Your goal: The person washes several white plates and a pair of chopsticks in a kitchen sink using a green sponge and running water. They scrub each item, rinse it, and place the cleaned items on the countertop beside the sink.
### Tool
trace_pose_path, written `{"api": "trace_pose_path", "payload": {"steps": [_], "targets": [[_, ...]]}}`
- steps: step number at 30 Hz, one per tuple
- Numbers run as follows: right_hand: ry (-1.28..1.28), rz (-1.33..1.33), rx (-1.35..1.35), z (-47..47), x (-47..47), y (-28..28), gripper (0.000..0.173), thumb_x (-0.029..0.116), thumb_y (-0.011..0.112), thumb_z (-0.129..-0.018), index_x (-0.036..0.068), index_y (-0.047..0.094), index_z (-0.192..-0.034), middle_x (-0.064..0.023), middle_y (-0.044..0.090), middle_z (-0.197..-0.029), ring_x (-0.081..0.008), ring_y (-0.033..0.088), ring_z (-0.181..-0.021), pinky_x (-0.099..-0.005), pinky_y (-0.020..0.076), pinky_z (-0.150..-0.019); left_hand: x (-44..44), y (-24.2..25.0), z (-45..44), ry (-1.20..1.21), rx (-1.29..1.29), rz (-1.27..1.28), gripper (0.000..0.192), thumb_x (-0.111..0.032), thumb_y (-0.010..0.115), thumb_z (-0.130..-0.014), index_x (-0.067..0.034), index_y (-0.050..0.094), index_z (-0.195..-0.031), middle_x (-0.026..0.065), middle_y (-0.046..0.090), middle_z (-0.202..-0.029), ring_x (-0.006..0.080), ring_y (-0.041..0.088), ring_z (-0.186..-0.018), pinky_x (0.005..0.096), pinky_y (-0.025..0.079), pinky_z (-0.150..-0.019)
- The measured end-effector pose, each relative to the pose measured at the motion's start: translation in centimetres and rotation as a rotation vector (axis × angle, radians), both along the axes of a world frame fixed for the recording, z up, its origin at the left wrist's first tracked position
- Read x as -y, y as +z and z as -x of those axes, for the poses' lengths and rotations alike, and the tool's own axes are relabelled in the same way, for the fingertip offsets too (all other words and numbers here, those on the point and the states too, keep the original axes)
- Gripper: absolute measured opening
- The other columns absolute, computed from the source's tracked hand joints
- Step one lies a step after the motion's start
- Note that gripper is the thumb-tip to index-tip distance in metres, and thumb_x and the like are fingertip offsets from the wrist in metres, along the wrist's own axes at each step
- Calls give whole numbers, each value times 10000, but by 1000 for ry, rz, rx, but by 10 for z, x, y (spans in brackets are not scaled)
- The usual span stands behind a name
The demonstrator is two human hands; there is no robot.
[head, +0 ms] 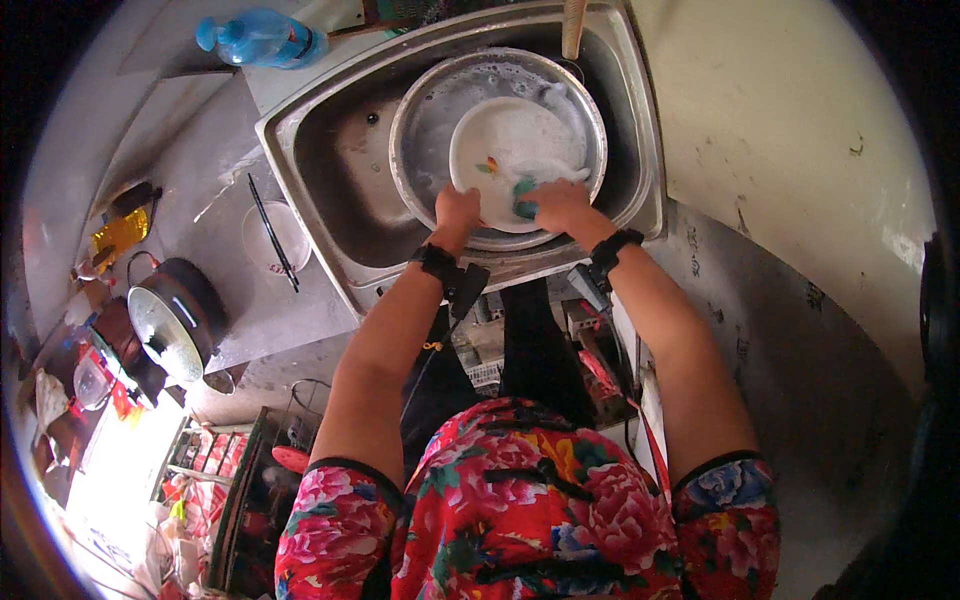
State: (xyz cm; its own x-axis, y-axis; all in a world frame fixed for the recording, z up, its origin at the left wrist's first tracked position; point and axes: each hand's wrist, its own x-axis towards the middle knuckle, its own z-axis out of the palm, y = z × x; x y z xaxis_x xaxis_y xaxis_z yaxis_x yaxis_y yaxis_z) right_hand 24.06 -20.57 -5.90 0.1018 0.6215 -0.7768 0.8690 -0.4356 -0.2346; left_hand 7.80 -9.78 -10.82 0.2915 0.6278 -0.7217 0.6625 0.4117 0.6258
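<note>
A white plate (517,135) with a small orange and green motif rests inside a round metal basin (431,150) of sudsy water. The basin stands in a stainless steel sink (352,161). My left hand (457,208) grips the plate's near left rim, thumb at the edge. On the plate's near right part, my right hand (559,206) holds a green scrubber (525,201) against the surface. Suds and a pale, wet shape lie near the plate's right side; what the shape is I cannot tell.
Left of the sink, black chopsticks (271,232) lie across a white bowl (289,236) on the counter. Farther left are a dark pot (196,300) and a glass lid (161,330). A blue plastic bottle (266,39) lies beyond the sink's left corner. A wall stands at the right.
</note>
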Motion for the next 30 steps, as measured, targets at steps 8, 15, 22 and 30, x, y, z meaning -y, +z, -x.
{"api": "trace_pose_path", "payload": {"steps": [8,15,22,30], "targets": [[70,-791,417,12,-12,11,164,156,583,-690,147,680,-822,-105,621,-905,-325,495,-1031,-573,223,-984,16,54,23,248,42,50,316,-145,555,-751,88,586,-962,144,624,-807,194,596,-653,319,445,-478],[-306,-462,73,79,-37,74,324,195,603,-690,149,595,-1010,-93,625,-863,-289,554,-935,-529,278,-927,-7,123,38,357,79,123,315,-128,537,-748,86,548,-979,118,591,-750,172,546,-519,301,401,-400],[-156,-656,3,80,-34,117,235,206,636,-734,159,633,-963,-71,619,-952,-274,511,-1039,-580,158,-1023,-18,145,53,518,134,177,274,-105,551,-755,54,534,-978,112,586,-745,165,542,-514,270,404,-394],[-164,-713,279,29,-42,116,84,200,632,-753,205,679,-823,-60,427,-1313,-318,259,-1302,-678,197,-943,-22,160,62,440,175,230,223,-83,531,-759,52,539,-936,95,570,-670,157,508,-446,258,401,-375]]}}
